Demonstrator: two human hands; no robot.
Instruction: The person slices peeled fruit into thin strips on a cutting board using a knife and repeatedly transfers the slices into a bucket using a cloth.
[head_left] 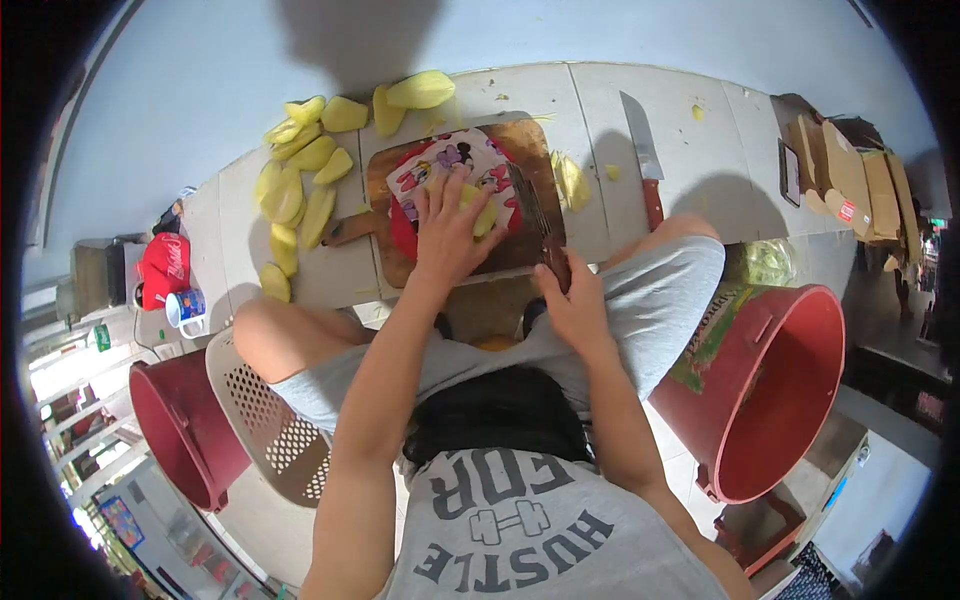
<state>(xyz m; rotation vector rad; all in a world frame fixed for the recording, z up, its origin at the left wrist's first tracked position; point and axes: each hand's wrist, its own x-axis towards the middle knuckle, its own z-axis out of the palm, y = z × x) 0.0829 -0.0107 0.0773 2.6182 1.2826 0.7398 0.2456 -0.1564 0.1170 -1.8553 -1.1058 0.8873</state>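
My left hand point(450, 225) is closed over a pale yellow peeled mango point(484, 214), pressing it on a cartoon-print cloth point(420, 172). Under the cloth lies a round red thing point(403, 238), mostly hidden, on a wooden cutting board point(383, 190). In my right hand point(572, 290) is a knife point(540, 220) by its brown handle; its dark blade points up beside the cloth at the board's right side. Several peeled mangoes point(285, 195) lie in a heap left of the board, and more point(420, 90) sit behind it. Cut yellow slices point(570, 182) rest to the right.
A second knife point(645, 160) with a red handle lies on the tiled surface point(590, 100). Further right are a phone point(789, 172) and cardboard boxes point(845, 175). Red bins point(780, 395) stand on both sides, with a perforated basket point(265, 420) and a mug point(186, 310) at left.
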